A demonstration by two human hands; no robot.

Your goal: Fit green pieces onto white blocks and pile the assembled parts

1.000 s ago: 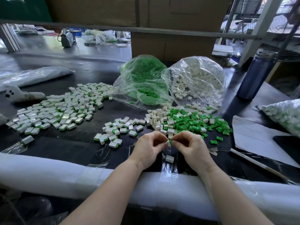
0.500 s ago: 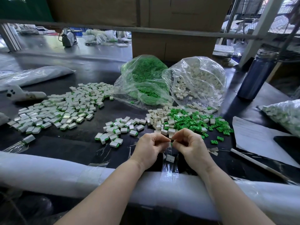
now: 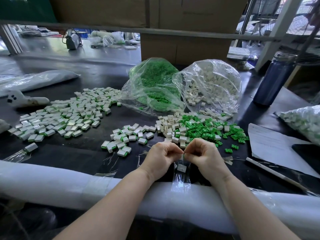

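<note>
Nearest: white foam roll along the tabletop edge, both forearms crossing it.

Left hand: fingers curled, fingertips pinched at the meeting point with the other hand. Right hand: fingers curled likewise, pinching the same spot. A sliver of green piece shows between the fingertips; whatever else is held there is hidden by the fingers.

Below the hands: one white block lying on a clear plastic strip.

Middle ground, left of hands: small cluster of assembled parts; farther left, large pile of assembled parts. Directly beyond the hands: loose white blocks touching loose green pieces.

Right: paper sheet, white rod near it, bag of parts cut off by the frame edge.

Far: clear bag of green pieces beside clear bag of white blocks, both open toward the loose heaps. Blue bottle at right. Cardboard box behind the bags. Background benches cluttered, items indistinct.
</note>
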